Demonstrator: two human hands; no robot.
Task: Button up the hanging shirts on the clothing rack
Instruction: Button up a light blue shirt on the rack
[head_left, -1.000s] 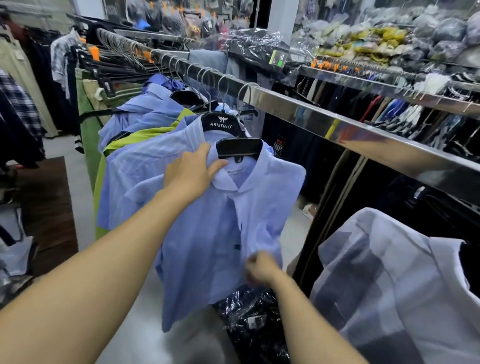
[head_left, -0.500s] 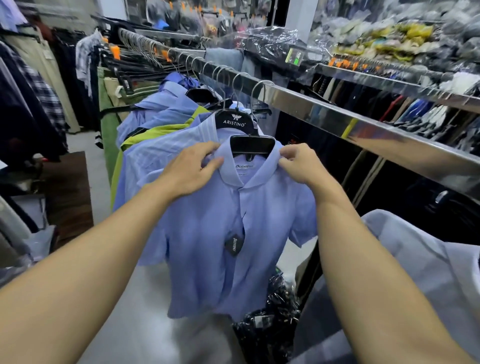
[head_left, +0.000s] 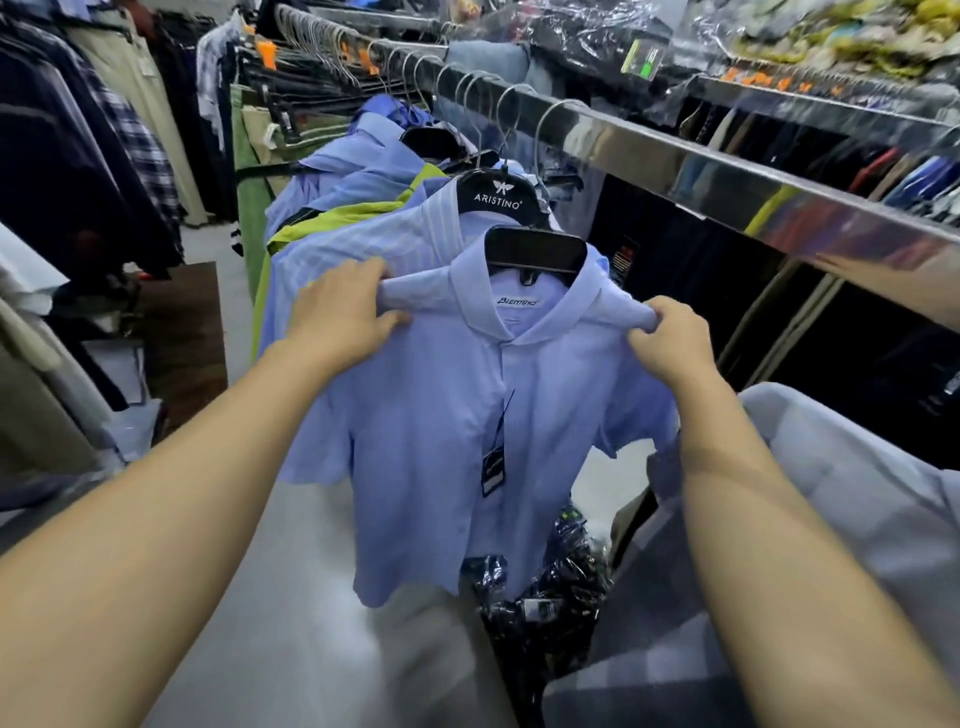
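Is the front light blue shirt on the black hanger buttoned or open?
Buttoned: the light blue shirt front lies closed from collar down past the tag.

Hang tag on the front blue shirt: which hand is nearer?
Right, narrowly. The hang tag dangles on the placket. The right hand pinches the shoulder above and right of it; the left hand grips the opposite shoulder, farther up-left.

I'm looking at a clothing shop: a long chrome rail (head_left: 727, 171) crowded with hangers, a black hanger (head_left: 493, 195) printed ARISTINO, a light blue shirt (head_left: 441, 415) with a dangling price tag (head_left: 492, 470), more garment racks (head_left: 104, 130) to the left, and plastic-bagged stock (head_left: 831, 26) heaped above
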